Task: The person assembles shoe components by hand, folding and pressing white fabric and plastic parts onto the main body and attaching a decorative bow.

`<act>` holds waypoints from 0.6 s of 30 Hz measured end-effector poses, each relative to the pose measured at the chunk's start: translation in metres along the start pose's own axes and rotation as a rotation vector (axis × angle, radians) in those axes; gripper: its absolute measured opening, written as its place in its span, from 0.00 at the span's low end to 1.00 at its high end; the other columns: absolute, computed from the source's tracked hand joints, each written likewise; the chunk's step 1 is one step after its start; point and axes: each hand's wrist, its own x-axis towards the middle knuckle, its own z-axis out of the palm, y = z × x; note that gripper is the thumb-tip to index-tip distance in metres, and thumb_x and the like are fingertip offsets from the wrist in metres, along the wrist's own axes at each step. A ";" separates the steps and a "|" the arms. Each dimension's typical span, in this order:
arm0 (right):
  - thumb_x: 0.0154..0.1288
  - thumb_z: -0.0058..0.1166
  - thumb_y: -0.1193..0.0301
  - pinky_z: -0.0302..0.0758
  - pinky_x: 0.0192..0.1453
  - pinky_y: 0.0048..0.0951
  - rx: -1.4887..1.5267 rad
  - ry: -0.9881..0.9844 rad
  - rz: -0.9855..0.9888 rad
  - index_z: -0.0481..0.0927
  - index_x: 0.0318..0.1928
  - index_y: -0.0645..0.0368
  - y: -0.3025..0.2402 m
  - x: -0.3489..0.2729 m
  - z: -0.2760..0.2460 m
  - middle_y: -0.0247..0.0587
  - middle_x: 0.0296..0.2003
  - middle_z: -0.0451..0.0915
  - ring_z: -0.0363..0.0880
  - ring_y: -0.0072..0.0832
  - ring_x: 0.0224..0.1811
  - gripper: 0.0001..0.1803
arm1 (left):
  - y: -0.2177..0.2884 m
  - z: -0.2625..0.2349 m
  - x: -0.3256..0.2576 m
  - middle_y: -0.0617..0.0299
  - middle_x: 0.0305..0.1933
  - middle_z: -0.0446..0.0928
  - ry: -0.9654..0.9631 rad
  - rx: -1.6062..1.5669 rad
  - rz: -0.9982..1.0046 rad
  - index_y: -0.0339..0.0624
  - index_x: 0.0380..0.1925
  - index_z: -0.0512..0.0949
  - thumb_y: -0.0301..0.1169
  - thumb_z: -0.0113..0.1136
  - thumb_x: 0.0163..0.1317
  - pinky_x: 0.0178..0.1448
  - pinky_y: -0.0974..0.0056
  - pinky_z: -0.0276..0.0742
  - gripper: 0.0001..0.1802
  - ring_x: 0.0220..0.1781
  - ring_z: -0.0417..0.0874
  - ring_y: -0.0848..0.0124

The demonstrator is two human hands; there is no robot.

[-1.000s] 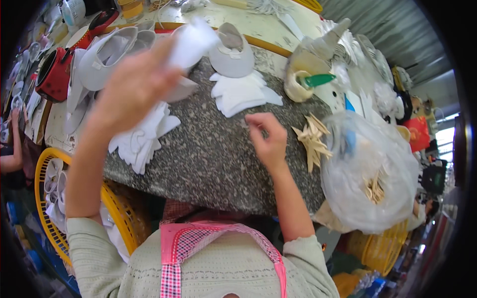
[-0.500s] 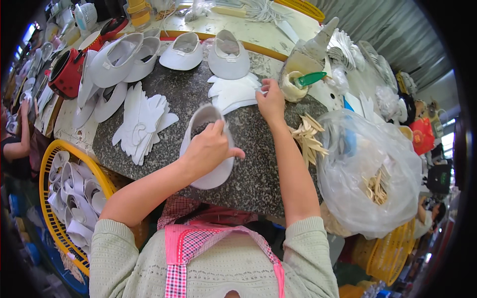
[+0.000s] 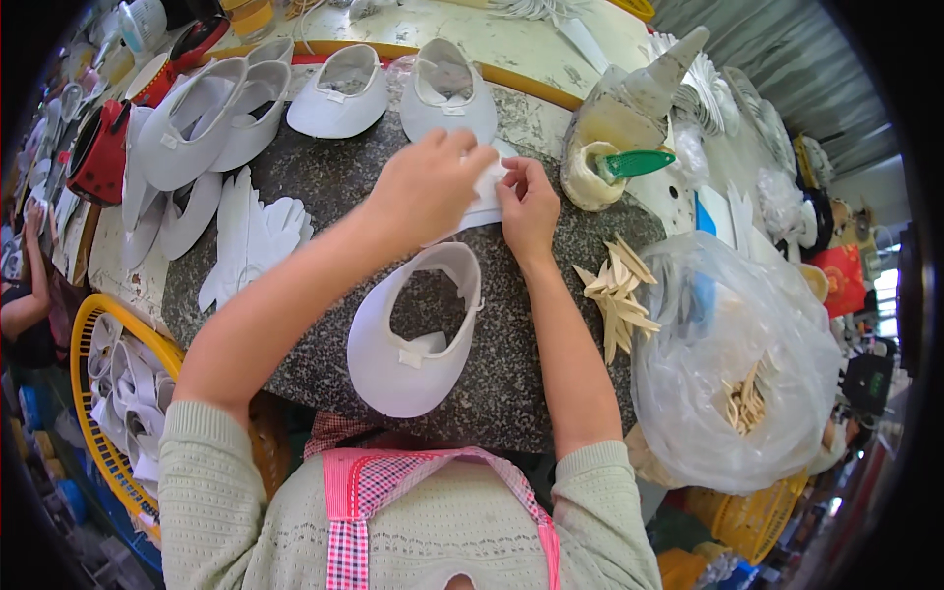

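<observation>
My right hand pinches the edge of a white flat cut piece between thumb and fingers, at the stack of such pieces. My left hand reaches over the same pieces from the left. Its fingers are bent, slightly blurred, and the tips are hidden, so I cannot tell whether it grips. Nearer me lies a white piece with a large opening and wide brim, shaped like a visor or shoe upper. A small white tab sits on its inner rim. Neither hand touches it.
Similar white brimmed pieces line the far side. Left lie white cut shapes and a yellow basket. On the right stand a crusted pot with a green-handled tool, wooden slips and a plastic bag.
My left hand has let go of the nearer brimmed piece and moved up to the cut pieces. The brimmed piece now lies flat. My right hand has closed on a cut piece.
</observation>
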 end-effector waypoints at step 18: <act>0.43 0.62 0.77 0.67 0.45 0.33 -0.217 -0.138 -0.303 0.75 0.44 0.56 0.011 -0.014 0.005 0.39 0.36 0.76 0.72 0.35 0.39 0.22 | -0.076 -0.030 -0.006 0.63 0.42 0.76 0.428 -0.785 -0.158 0.42 0.29 0.76 0.22 0.58 0.55 0.47 0.69 0.73 0.03 0.45 0.76 0.74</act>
